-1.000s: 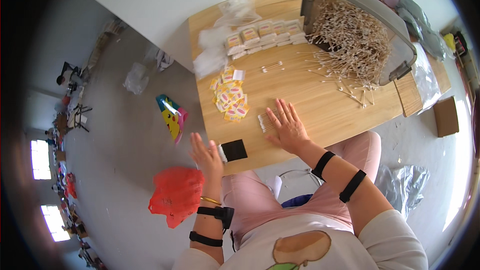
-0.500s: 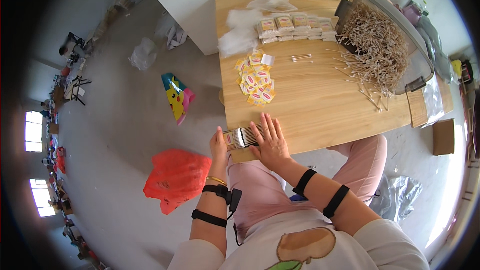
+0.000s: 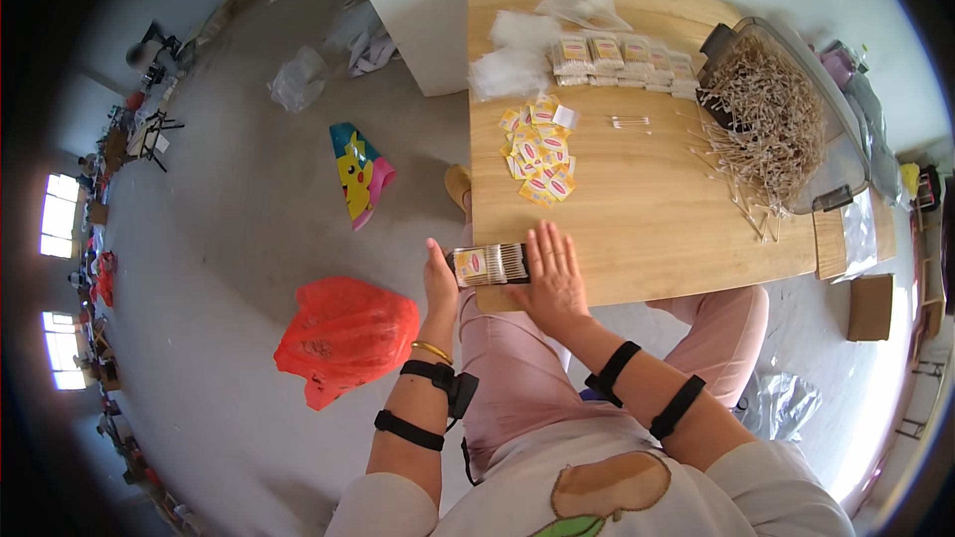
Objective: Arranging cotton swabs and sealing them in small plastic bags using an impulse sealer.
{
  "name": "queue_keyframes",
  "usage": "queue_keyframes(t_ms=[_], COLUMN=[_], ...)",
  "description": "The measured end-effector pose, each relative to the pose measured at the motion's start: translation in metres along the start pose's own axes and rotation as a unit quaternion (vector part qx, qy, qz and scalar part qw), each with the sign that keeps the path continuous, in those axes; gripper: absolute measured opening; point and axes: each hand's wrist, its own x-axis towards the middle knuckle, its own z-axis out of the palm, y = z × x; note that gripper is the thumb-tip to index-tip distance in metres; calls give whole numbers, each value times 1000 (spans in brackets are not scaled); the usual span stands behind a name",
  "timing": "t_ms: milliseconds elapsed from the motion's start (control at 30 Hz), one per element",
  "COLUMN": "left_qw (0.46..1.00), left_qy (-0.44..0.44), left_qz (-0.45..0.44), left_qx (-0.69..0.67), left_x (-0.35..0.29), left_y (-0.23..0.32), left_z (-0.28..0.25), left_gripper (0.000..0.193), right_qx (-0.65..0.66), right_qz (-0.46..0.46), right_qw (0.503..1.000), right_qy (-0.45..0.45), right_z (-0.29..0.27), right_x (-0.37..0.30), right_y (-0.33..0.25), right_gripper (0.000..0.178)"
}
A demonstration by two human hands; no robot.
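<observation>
A flat pack of cotton swabs with a yellow and white card at its left end lies across the near left edge of the table, in something dark that shows at both ends. My left hand grips the left end, which juts past the edge; its fingers are partly hidden. Against the other end rests my right hand, its fingers straight and flat and its edge touching the dark end. Beyond the hands lies a loose pile of yellow and white cards. A few single cotton swabs lie to the right of that pile.
At the back stand stacked bags of swabs, beside clear plastic bags. A tipped bin spills many loose swabs at the right. A red plastic bag sits left of my left forearm; a cardboard box stands right of the table.
The pack's card shows more fully, and the swabs lie more evenly beside it. My right hand has shifted off the swabs to the pack's right end. The whole view has shifted slightly.
</observation>
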Motion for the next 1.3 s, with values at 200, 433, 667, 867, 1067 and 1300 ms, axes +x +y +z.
queue_keyframes(t_ms=[200, 433, 667, 867, 1067, 1300], left_qw=[988, 978, 997, 946, 916, 913], left_qy=[12, -8, -73, -52, -41, -26], left_qz=[144, 196, 28, -109, -104, -110], left_qx=[53, 75, -25, -299, -386, -392], left_x=[-16, -18, -22, -49, -55, -56], left_y=[-1, 4, 9, 5, 5, 5], left_z=[-4, 1, -8, 1, 20, 28], left_gripper=[60, 49, 49, 41, 40, 43], right_qx=[-26, -8, 42, 328, 485, 504], right_qz=[-54, -47, -70, 36, 145, 183], right_qw=[998, 999, 995, 943, 862, 843], right_qy=[27, 4, 53, 39, 9, -42], right_z=[8, 14, 15, 9, 31, 52], right_x=[1, 8, 10, 11, 20, 36], right_y=[7, -24, -11, -11, -25, -15], right_gripper=[95, 103, 95, 54, 47, 49])
